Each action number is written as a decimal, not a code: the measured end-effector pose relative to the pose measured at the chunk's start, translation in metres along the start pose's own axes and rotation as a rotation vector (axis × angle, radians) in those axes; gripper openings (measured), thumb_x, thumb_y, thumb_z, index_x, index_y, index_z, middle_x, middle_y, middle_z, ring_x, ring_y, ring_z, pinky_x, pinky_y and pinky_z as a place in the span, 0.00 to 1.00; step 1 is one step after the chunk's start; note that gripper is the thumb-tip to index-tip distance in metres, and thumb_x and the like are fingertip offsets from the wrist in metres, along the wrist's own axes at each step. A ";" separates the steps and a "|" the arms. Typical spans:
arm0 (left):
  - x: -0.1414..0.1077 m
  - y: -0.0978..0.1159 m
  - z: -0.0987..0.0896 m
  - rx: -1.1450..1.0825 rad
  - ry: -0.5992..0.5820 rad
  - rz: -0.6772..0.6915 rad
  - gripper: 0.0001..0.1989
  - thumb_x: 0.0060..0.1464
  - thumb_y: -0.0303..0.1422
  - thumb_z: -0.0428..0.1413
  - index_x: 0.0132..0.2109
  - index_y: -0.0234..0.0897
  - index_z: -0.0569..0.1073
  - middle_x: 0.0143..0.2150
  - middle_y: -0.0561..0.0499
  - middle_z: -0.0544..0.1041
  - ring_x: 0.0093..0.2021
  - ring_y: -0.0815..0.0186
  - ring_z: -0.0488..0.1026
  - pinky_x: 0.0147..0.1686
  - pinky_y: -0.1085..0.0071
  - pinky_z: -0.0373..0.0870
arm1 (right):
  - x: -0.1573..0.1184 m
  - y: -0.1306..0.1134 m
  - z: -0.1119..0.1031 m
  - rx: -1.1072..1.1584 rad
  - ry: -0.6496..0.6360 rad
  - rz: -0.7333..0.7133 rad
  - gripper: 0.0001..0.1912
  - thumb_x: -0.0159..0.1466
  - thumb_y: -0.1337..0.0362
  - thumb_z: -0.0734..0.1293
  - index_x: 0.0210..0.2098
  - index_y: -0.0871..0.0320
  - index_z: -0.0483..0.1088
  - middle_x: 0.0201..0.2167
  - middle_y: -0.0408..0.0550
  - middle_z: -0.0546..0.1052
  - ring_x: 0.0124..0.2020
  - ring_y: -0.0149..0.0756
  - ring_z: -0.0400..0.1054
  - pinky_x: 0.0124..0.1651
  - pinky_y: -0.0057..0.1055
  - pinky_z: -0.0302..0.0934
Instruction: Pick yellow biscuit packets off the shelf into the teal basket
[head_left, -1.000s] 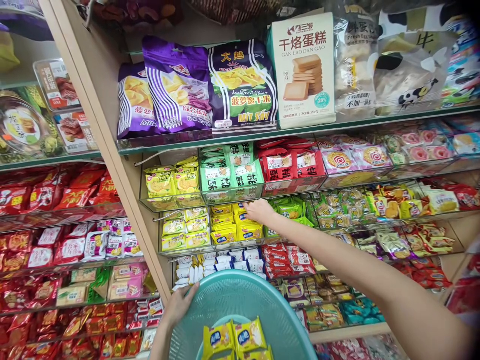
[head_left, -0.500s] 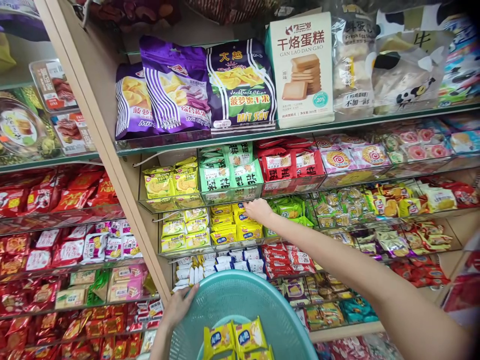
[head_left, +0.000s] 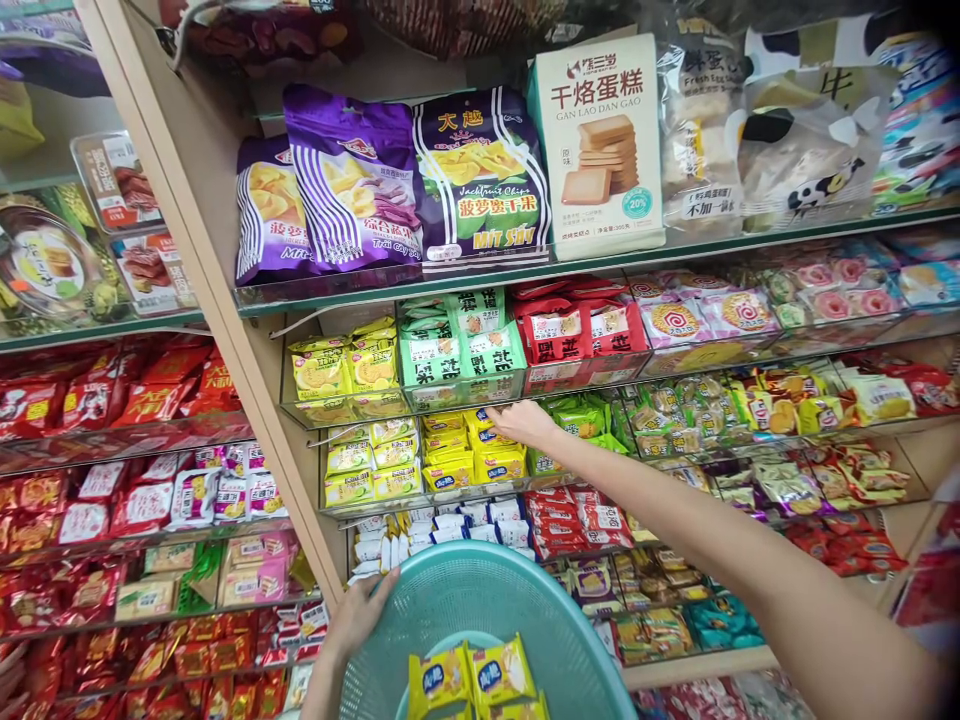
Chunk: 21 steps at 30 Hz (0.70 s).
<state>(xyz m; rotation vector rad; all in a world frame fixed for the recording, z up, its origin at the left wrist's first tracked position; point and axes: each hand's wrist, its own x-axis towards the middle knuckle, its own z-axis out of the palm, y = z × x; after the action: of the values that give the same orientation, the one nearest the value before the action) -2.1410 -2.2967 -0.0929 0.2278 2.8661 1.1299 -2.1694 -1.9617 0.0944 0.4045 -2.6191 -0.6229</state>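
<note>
My left hand (head_left: 360, 615) grips the rim of a teal plastic basket (head_left: 450, 575), its fingers over the left edge. Several yellow snack packets (head_left: 501, 672) with blue labels lie in the bottom of the basket. My right arm reaches across to a clear shelf bin, where my right hand (head_left: 521, 422) is closed at the top of a yellow snack packet (head_left: 484, 425). More packets of the same kind (head_left: 499, 463) fill the bin below my fingers. The fingertips are partly hidden, and the shelf above hangs close over the hand.
Light green packets (head_left: 373, 460) lie left of the bin and bright green ones (head_left: 589, 420) right of it. Above, a glass shelf (head_left: 450, 278) holds purple chip bags (head_left: 352, 185) and a cake box (head_left: 600, 150). A wooden upright (head_left: 225, 330) stands to the left.
The view has shifted very slightly. My right hand stays at the yellow packets, its fingers drawn a little lower and closer together; my left hand and the basket have hardly moved.
</note>
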 end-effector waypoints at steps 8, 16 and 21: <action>0.002 0.000 0.000 -0.005 -0.002 0.013 0.31 0.49 0.58 0.42 0.28 0.35 0.73 0.28 0.51 0.75 0.34 0.58 0.70 0.36 0.70 0.63 | -0.004 -0.002 0.009 -0.031 0.058 -0.092 0.25 0.67 0.59 0.49 0.56 0.73 0.54 0.35 0.66 0.75 0.36 0.45 0.73 0.31 0.31 0.59; 0.004 -0.001 0.001 0.036 0.007 0.011 0.31 0.49 0.58 0.41 0.25 0.34 0.71 0.26 0.50 0.75 0.34 0.57 0.71 0.34 0.69 0.63 | -0.001 -0.005 0.012 -0.024 0.083 -0.066 0.29 0.63 0.52 0.57 0.52 0.72 0.57 0.30 0.62 0.77 0.34 0.47 0.73 0.31 0.31 0.59; 0.005 -0.002 0.001 0.009 -0.013 0.008 0.31 0.49 0.57 0.42 0.28 0.34 0.73 0.27 0.50 0.75 0.35 0.57 0.72 0.35 0.69 0.63 | -0.002 -0.008 0.010 -0.026 0.096 -0.049 0.26 0.62 0.52 0.59 0.49 0.68 0.60 0.30 0.61 0.77 0.34 0.46 0.73 0.30 0.30 0.59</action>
<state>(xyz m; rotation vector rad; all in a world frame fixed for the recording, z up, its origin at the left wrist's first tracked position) -2.1458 -2.2966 -0.0945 0.2468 2.8621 1.1123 -2.1712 -1.9643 0.0819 0.4795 -2.5148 -0.6367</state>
